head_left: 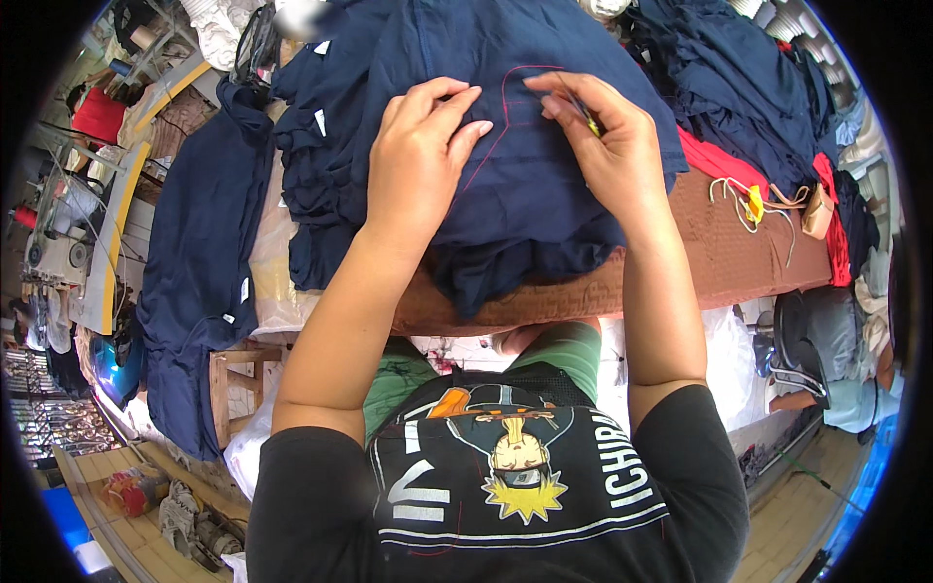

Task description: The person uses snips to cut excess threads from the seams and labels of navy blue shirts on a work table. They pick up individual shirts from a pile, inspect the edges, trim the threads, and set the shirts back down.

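Note:
Navy blue cloth garments (544, 194) lie in a pile in front of me, and both my hands are over the top one. A loose red thread (504, 97) curves across the cloth between my hands. My left hand (423, 131) rests at the cloth with fingers bent, its thumb apart from the index finger and nothing visible between them. In my right hand (607, 136), thumb and fingers close around a small thin dark tool with a yellow-green part (592, 125); most of it is hidden by the fingers.
The pile lies on a brown-covered table (739, 262). More navy garments hang at the left (204, 253) and lie at the far right (724, 87). Yellow item with cords (755, 204) sits on red cloth at the right. A sewing machine (58, 255) stands far left, beside a wooden stool (233, 384).

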{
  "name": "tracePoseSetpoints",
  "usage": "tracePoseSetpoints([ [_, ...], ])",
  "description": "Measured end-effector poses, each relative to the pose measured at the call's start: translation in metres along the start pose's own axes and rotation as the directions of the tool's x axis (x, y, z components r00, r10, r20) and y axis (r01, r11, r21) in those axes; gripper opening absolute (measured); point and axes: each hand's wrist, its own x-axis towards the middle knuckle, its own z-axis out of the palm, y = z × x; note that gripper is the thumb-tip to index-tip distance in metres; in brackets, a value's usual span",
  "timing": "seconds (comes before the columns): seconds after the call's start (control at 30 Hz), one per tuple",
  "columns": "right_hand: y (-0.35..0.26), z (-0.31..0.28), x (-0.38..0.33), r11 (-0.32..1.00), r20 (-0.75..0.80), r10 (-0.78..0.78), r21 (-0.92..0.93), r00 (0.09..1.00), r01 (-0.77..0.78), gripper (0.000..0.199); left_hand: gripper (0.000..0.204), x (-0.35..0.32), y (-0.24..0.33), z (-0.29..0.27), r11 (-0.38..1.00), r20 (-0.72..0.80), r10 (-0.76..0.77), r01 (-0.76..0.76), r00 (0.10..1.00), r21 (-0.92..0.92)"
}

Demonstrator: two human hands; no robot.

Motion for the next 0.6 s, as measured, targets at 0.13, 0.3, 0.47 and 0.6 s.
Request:
tracePoseSetpoints([
  [0.13,0.001,0.010,0.017,0.949,0.101,-0.122,-0.280,0.987,0.146,0.033,0.013,-0.003,-0.017,-0.006,0.990,0.024,-0.103,0.105,0.994,-0.092],
  [0.3,0.011,0.011,0.020,0.913,0.124,-0.097,-0.385,0.988,0.138,0.025,0.011,0.001,-0.034,-0.098,0.925,0.447,-0.114,0.259,0.887,-0.277],
  [0.47,0.010,-0.001,0.002,0.957,0.073,-0.097,-0.268,0.993,0.113,0.022,0.016,-0.017,-0.038,-0.163,0.815,0.831,-0.462,0.517,0.308,0.262],
  [0.6,-0.005,-0.018,-0.014,0.981,0.174,0.024,-0.193,0.984,0.011,0.024,0.020,-0.023,-0.025,-0.156,0.920,0.715,-0.351,0.365,0.605,0.143],
])
